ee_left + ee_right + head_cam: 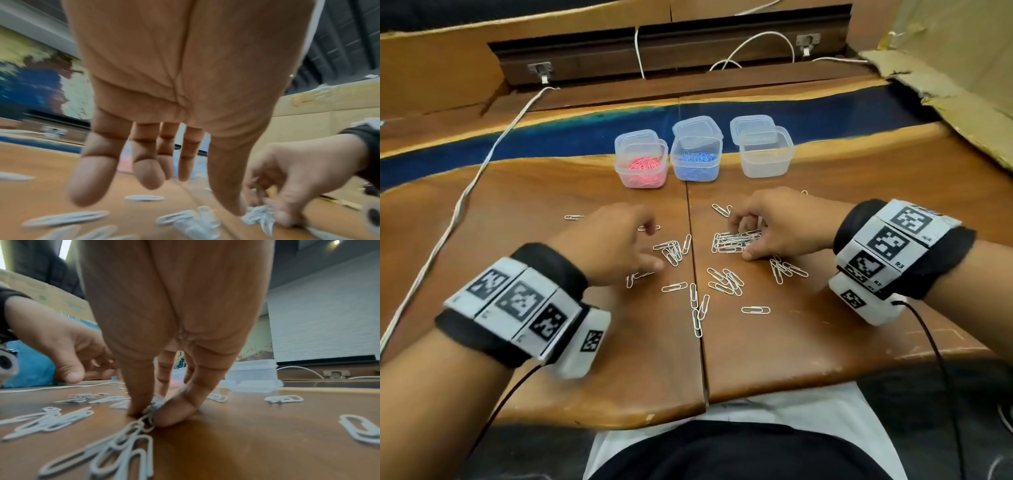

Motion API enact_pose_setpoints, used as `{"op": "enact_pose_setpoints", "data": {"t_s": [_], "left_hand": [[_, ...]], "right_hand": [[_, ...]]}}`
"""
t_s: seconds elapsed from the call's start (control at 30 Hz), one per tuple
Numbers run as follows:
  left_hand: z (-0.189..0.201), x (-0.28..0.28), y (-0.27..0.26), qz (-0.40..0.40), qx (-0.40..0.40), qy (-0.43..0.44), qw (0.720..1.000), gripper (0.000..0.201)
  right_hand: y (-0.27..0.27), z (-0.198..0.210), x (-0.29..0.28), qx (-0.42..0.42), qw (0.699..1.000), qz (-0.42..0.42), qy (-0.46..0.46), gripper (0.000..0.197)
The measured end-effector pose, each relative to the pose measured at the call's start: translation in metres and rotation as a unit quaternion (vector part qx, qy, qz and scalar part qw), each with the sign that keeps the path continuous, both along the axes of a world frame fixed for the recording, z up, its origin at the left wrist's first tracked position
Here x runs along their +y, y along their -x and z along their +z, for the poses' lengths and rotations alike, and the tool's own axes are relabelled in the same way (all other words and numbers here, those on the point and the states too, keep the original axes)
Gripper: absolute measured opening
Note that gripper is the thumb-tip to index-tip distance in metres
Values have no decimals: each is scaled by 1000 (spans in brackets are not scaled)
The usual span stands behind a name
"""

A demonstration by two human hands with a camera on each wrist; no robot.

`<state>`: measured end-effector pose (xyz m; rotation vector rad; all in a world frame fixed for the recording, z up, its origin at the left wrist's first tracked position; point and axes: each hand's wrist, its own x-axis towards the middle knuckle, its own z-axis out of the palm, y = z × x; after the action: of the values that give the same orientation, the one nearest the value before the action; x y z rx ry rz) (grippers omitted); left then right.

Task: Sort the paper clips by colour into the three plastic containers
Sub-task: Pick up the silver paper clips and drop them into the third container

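Observation:
Three clear plastic containers stand in a row at the far side of the table: the left container (641, 163) holds pink clips, the middle container (696, 158) blue clips, the right container (766, 152) looks empty. Several white paper clips (700, 308) lie scattered on the wood. My right hand (748, 240) pinches a bunch of white clips (732, 241) against the table; in the right wrist view thumb and fingers (174, 412) squeeze that bunch (148, 420). My left hand (650, 246) hovers over a small clip pile (671, 250), fingers (148, 172) straight and holding nothing.
A white cable (469, 192) runs down the left of the table. A seam (695, 274) splits the tabletop down the middle. Torn cardboard (945, 102) lies at the back right. Each container's lid (697, 126) leans behind it.

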<state>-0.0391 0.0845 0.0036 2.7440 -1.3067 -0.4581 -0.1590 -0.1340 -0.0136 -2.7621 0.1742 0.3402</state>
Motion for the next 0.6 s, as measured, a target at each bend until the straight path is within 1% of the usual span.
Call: {"op": "enact_pose_setpoints", "data": {"t_s": [0.07,0.13,0.17,0.23,0.4,0.5,0.6], "left_hand": [[2,-25,9,-47,4,18,999,54],[1,-54,17,-86,10,-4,996,64],[0,-66,21,-100,16,-21,995,66],[-2,-82,28,-120,26,-40,992,61],[-8,-89,29,-123,14,-16,992,54],[-10,-87,28,-133,4,2,991,39],[-11,-86,27,-132,-9,16,991,23]], "right_hand": [[-3,2,3,-11,1000,-6,1,27],[-4,3,5,-25,1000,-2,16,18],[-4,3,5,-30,999,3,19,14],[-4,3,7,-37,999,6,6,9],[-2,7,0,-30,998,-17,-44,7],[0,11,-10,-21,996,-32,-81,7],[1,23,-23,8,993,-46,-112,8]]}}
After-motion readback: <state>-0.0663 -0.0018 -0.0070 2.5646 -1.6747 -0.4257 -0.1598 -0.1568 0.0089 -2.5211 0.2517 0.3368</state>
